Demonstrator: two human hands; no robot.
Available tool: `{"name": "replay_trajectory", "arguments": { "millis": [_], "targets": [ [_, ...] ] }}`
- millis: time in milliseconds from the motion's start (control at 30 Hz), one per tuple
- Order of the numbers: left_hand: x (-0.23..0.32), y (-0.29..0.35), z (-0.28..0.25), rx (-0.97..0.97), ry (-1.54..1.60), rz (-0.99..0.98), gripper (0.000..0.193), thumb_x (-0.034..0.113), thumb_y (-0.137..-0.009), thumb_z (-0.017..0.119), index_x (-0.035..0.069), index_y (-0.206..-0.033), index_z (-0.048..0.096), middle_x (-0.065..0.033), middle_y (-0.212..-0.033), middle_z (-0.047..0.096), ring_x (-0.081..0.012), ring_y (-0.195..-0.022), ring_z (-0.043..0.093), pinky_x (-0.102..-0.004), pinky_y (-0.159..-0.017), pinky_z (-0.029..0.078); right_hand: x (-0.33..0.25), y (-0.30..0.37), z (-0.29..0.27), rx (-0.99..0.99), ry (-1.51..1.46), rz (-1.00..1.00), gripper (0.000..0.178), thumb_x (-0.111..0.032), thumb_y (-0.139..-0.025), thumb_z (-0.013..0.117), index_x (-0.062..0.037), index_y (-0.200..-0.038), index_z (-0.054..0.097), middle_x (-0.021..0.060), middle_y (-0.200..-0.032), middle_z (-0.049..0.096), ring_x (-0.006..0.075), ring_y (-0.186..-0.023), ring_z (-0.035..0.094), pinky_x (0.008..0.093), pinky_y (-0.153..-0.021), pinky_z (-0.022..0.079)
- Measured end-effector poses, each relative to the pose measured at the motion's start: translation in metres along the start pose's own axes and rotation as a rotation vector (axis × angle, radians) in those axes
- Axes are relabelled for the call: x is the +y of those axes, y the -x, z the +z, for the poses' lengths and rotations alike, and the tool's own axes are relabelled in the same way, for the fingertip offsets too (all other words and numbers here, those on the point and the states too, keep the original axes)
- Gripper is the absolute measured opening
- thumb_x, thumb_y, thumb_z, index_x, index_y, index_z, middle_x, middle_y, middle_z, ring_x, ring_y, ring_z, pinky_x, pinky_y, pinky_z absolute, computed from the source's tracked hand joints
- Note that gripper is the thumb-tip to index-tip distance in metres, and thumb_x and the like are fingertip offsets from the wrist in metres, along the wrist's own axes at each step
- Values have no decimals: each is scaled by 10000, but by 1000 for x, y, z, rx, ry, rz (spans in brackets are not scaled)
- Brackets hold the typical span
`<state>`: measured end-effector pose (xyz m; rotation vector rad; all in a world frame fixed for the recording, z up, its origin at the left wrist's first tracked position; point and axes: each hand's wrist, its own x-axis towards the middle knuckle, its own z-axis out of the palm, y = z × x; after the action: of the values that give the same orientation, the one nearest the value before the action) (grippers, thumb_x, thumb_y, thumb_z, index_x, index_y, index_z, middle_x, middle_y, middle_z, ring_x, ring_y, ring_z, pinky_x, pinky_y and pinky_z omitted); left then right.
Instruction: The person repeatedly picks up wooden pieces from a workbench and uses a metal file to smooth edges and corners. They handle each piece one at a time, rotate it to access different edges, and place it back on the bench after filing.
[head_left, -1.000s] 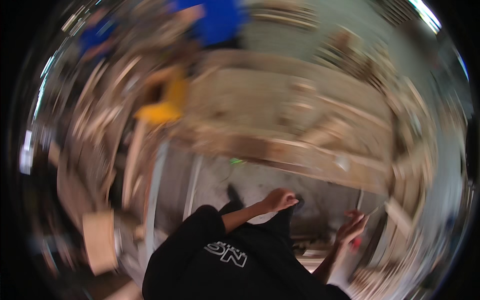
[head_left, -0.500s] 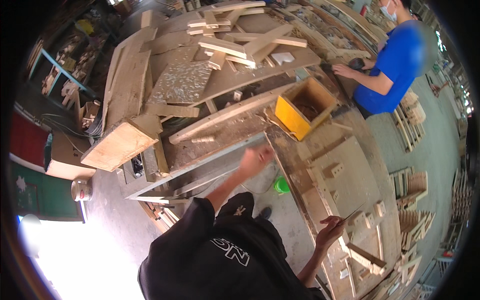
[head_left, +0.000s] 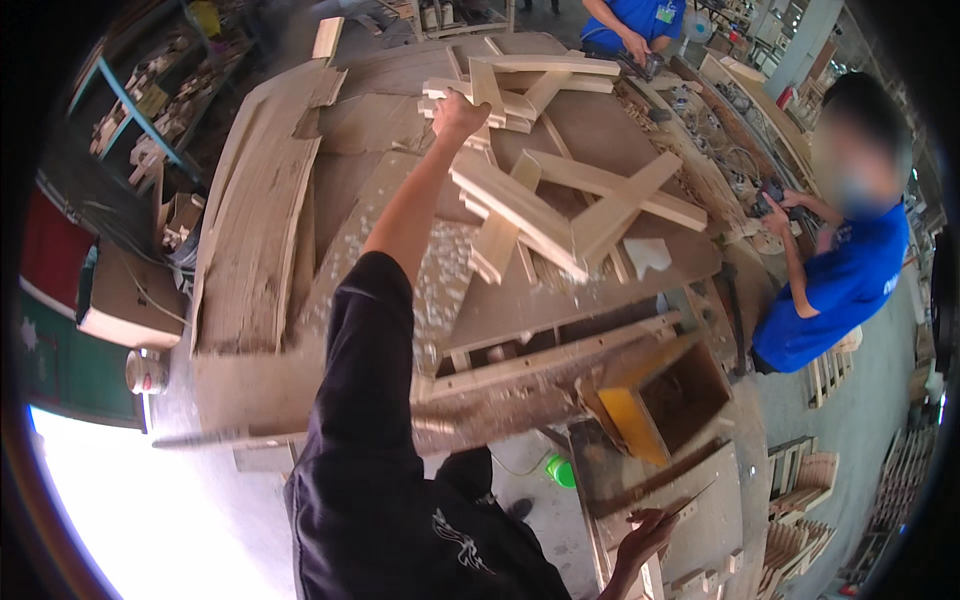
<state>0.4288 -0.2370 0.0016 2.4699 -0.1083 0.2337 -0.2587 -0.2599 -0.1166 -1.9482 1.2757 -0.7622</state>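
Beneath the left grip (head_left: 461, 116) lie stacked pale wooden pieces (head_left: 487, 86).

Now has the left hand (head_left: 462, 116) all the way up at the wood stack (head_left: 488, 88), not way short anymore.

No wording or number is clear enough to read. White lettering (head_left: 888, 287) runs across the blue shirt at the right (head_left: 835, 300), too small and slanted to make out, with a small whitish mark (head_left: 843, 233) higher up on the same cloth, while the blue shirt at the top edge (head_left: 640, 12) bears a pale patch (head_left: 666, 13) whose content is likewise too small. The black clothing (head_left: 390, 500) in the foreground carries a white swirling figure (head_left: 461, 543), more a drawn design than letters.
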Motion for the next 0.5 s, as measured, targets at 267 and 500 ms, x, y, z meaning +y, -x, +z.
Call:
{"name": "replay_trajectory", "arguments": {
  "millis": [267, 500],
  "targets": [
    [16, -119, 118, -264, -151, 31, 978, 559, -643, 699, -93, -1296, 375, -181, -1250, 574, -266, -1161, 576, -361, -929, 493, -43, -26, 92, -226, 81, 16, 304, -187, -937, 508, 71, -1087, 448, 89, -622, 553, 199, -514, 581, 311, -484, 462],
    [-6, -155, 129, -302, 169, 23, 856, 466, -554, 778, -79, -1172, 546, -194, -1156, 629, -293, -1105, 604, -329, -930, 492, -67, -38, 109, -165, -27, 50, 259, -190, -940, 514, 32, -899, 387, 120, -626, 491, 211, -512, 556, 322, -478, 481]
  ]
}}
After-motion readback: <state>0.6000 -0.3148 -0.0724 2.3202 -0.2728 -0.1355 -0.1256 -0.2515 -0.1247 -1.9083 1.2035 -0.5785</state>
